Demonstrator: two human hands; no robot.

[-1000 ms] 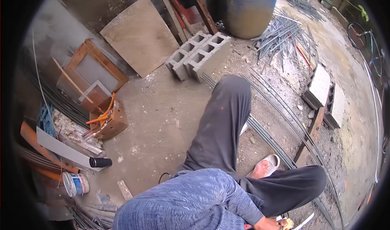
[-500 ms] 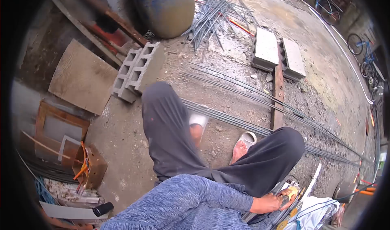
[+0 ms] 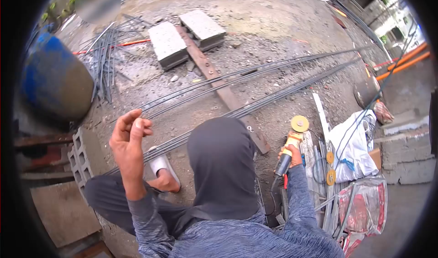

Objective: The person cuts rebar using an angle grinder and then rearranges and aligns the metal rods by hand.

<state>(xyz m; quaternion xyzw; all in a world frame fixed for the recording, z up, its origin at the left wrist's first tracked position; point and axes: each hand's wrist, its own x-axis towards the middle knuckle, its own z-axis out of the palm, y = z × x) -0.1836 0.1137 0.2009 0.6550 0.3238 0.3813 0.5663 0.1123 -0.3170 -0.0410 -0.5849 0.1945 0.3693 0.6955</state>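
My right hand (image 3: 295,156) is wrapped round a yellow and black angle grinder (image 3: 284,161), its cord hanging down behind. A round yellowish disc (image 3: 299,123) sits at the grinder's far end. My left hand (image 3: 127,141) is raised at the left, fingers loosely bent and thumb apart, with nothing seen in it. Below and beyond that hand, long thin steel rods (image 3: 273,95) run across the ground. They lie over a rusty flat steel bar (image 3: 228,96). My raised knee (image 3: 222,148) hides part of the rods.
Two concrete blocks (image 3: 203,28) flank the steel bar. A blue drum (image 3: 54,75) and a pile of cut rods (image 3: 106,59) are at the left. Strips, loose discs (image 3: 331,177), a white sack (image 3: 356,144) and a loose cable are at the right.
The view has swung to the right. Before, my hands were low at the right around the grinder; now the right one holds it up and the left one is raised away from it.
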